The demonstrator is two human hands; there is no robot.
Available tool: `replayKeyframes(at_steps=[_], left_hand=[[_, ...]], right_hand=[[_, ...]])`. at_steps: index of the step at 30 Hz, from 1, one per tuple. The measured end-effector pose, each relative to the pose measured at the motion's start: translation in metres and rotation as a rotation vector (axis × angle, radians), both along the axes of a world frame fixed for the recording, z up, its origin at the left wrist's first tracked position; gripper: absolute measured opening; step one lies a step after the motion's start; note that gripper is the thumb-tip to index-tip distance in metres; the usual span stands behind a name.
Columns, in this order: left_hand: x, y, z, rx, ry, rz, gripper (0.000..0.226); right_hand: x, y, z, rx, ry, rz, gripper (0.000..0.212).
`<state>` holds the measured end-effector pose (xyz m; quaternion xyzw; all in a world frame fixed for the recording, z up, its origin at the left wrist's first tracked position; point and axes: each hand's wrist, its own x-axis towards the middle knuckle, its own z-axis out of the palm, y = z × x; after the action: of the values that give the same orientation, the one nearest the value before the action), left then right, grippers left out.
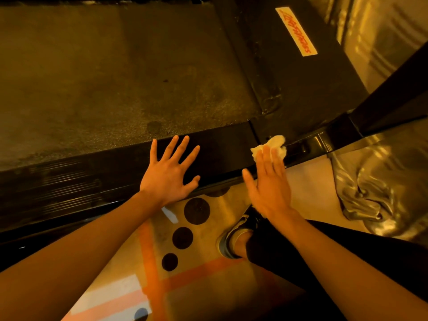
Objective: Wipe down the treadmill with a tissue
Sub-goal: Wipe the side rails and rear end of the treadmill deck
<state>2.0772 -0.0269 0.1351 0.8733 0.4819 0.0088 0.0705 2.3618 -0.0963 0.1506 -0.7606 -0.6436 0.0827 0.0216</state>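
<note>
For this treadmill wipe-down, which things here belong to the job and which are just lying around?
Job: tissue, right hand pressing it, left hand flat on the black rail, treadmill belt.
Lying about: orange floor tape, dark floor dots, crumpled silver sheet.

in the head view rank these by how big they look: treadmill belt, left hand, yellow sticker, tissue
1. treadmill belt
2. left hand
3. yellow sticker and tissue: about alike; the tissue is partly hidden under the right hand

Your pale floor (310, 179) carries the black treadmill (115, 77); beside it lie orange tape stripes (148, 251), black round spots (196, 210), your dark sneaker (234, 237).
</note>
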Motion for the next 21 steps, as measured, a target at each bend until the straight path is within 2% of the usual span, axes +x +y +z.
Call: replayKeyframes(at_steps=[3, 5, 9, 12, 16, 19, 21], left_hand=[[0.000, 0.000, 0.001, -0.002, -0.007, -0.002, 0.080], [0.000, 0.000, 0.001, -0.001, -0.010, 0.000, 0.080], [0.000, -0.001, 0.002, 0.002, -0.013, -0.001, 0.079], [0.000, -0.001, 0.002, -0.007, -0.002, 0.002, 0.079], [0.000, 0.000, 0.002, -0.010, -0.005, 0.005, 0.080], [0.001, -0.001, 0.002, -0.001, -0.008, 0.007, 0.080], [0.001, -0.001, 0.001, -0.001, -0.007, 0.009, 0.079]], right_hand=[[0.010, -0.004, -0.002, 0.012, -0.039, 0.088, 0.086], [0.016, -0.006, -0.006, 0.030, -0.029, 0.070, 0.083], [0.018, -0.002, -0.007, 0.031, -0.055, -0.048, 0.084], [-0.001, 0.010, 0.004, 0.000, 0.021, -0.198, 0.089], [-0.011, 0.008, 0.007, -0.026, -0.044, -0.178, 0.088], [-0.013, 0.025, 0.012, -0.074, 0.004, -0.341, 0.090], [-0.028, 0.028, 0.011, -0.106, 0.022, -0.343, 0.092]])
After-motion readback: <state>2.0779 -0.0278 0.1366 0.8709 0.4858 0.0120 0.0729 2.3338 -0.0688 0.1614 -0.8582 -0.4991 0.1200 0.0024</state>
